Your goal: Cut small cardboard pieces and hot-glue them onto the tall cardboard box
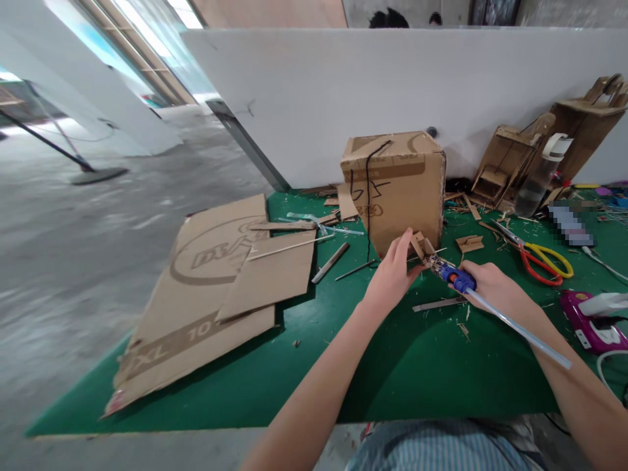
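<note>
Left hand: thumb and fingers pinching a small cardboard piece, just in front of the box's lower edge; whether the two touch cannot be told. Right hand: closed around a blue glue gun, nozzle end at the piece. Glue stick: long, clear, projecting from the gun's rear over the right forearm.

Box: cardboard, upright on the green tabletop, handwriting on its front, black string over top and front.

Below the right hand: one flat metal strip. Left of the left hand: a thin dark rod and a grey cutter. Farther left: cardboard sheets, overlapping, printed, with a pale stick across them.

Right side: scissors, red and yellow handles, blades parted; phone, blurred, cable attached; magenta power strip. Behind these: bottle, clear, white-capped; two cardboard models, leaning near the white partition.
</note>
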Demonstrator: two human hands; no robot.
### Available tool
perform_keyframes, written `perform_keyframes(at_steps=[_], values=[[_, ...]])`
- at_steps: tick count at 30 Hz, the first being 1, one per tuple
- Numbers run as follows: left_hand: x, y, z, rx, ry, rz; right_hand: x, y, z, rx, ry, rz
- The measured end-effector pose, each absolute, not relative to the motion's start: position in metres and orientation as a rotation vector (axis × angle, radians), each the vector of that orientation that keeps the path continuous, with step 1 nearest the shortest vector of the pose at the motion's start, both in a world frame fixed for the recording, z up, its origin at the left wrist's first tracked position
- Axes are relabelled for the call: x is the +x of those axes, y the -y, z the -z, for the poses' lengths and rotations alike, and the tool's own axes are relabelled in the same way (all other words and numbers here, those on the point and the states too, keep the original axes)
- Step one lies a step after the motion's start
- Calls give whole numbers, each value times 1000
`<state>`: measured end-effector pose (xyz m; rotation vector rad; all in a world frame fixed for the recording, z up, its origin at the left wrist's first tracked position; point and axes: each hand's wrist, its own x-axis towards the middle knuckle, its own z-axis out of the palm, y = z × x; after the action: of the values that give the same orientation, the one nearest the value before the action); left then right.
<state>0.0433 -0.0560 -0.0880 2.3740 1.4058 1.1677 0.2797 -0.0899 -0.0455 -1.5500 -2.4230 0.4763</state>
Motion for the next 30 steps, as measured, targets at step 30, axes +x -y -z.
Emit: perform_keyframes(at_steps=[30], values=[[43,60,82,2316,-1461,-1158,285,96,30,-1538,2451,-492]])
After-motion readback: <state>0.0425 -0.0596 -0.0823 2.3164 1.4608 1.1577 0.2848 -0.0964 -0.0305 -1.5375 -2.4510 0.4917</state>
